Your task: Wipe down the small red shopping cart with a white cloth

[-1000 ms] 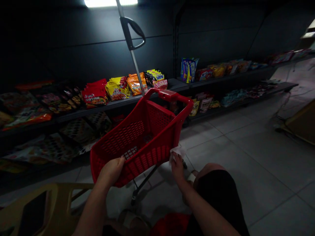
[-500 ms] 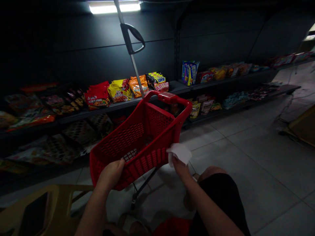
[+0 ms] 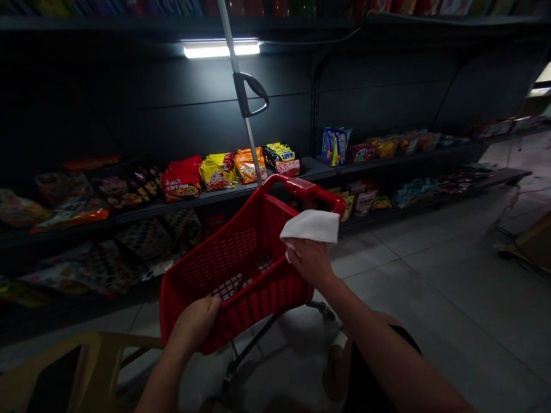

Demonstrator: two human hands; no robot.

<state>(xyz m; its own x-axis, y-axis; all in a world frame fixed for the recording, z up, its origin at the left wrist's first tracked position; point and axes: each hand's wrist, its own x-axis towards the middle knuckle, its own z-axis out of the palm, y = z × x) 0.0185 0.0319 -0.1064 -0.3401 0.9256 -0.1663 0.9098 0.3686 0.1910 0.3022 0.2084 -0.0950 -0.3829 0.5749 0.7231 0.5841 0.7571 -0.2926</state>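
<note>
A red plastic shopping cart (image 3: 253, 292) stands in front of me, its handle end to the upper right. My left hand (image 3: 198, 321) is closed over the cart's near rim at the lower left, thumb on top. In my right hand (image 3: 309, 261) is a white cloth (image 3: 310, 225), which lies against the near side rim close to the handle. The cloth's folds hide part of that rim. A grey pole (image 3: 252, 143) with a black grip rises behind the cart's handle.
Shelves along the back hold snack packets (image 3: 217, 171). A lit tube lamp (image 3: 221, 49) hangs under the upper shelf. At the lower left is a tan plastic stool (image 3: 97, 367) with a dark flat object (image 3: 55, 381) on it. Grey tiled floor (image 3: 413, 287) stretches right.
My right hand has moved up with the white cloth, from the cart's outer side to its rim. My left hand keeps its hold on the rim. The view has tilted up slightly.
</note>
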